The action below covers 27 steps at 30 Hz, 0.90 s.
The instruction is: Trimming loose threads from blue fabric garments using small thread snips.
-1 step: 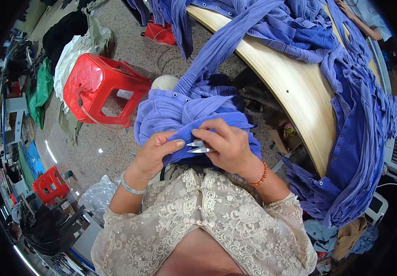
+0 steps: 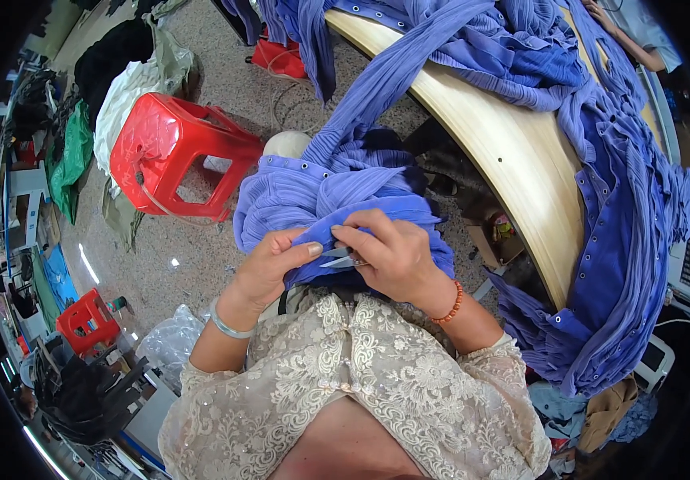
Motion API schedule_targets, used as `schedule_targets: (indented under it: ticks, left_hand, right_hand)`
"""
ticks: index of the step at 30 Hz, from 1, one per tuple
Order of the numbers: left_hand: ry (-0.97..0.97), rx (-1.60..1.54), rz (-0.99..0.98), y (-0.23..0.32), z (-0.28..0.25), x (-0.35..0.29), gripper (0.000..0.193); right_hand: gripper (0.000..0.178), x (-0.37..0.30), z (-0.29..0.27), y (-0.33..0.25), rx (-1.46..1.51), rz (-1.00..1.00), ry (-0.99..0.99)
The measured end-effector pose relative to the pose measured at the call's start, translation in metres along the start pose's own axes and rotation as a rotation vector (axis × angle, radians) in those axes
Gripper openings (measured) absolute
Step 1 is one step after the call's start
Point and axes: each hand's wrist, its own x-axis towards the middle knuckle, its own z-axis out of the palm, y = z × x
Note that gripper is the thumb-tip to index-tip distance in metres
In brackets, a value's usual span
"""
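One bunched length of periwinkle-blue pleated cloth (image 2: 281, 200) with small metal eyelets (image 2: 304, 166), gathered in front of the body, with a smooth blue band (image 2: 401, 208) folded toward the chest. Pinched at the band between thumb and fingers of the left hand (image 2: 269, 268), and also by thumb and index fingertip of the right hand (image 2: 393, 252). Held within the right hand as well: small silver metal snips (image 2: 337, 262), blades parted in a narrow V, long axis roughly crosswise, tips leftward, just beside the left thumb. Cannot tell whether the tips touch the cloth. Pinched spot just beyond the blades, between both hands, with neither clearly nearer.

Beyond, trailing up and right from the gathered cloth, a twisted strip to the curved pale-wood desk (image 2: 521, 176), heaped with more blue pleated fabric (image 2: 629, 264). Off to the left, on the speckled grey floor (image 2: 193, 268), a square red plastic stool (image 2: 149, 152).
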Motion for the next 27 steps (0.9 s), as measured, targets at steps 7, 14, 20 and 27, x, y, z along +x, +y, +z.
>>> schedule_targets:
  ticks: [7,14,20,27]
  left_hand:
    - [0.008,-0.004,0.02,-0.005,-0.003,0.005,0.024]
    - [0.03,0.023,0.027,-0.01,-0.009,0.007,0.023]
    - [0.075,0.213,0.129,-0.012,-0.005,0.005,0.024]
    - [0.128,0.36,0.154,-0.019,-0.012,0.003,0.019]
  right_hand:
    - [0.035,0.003,0.003,-0.001,-0.091,-0.037,-0.046]
    - [0.032,0.004,-0.003,-0.007,0.038,0.086,-0.122]
    - [0.026,0.002,-0.009,-0.006,0.161,0.217,-0.257]
    - [0.021,0.006,-0.018,-0.013,0.267,0.297,-0.382]
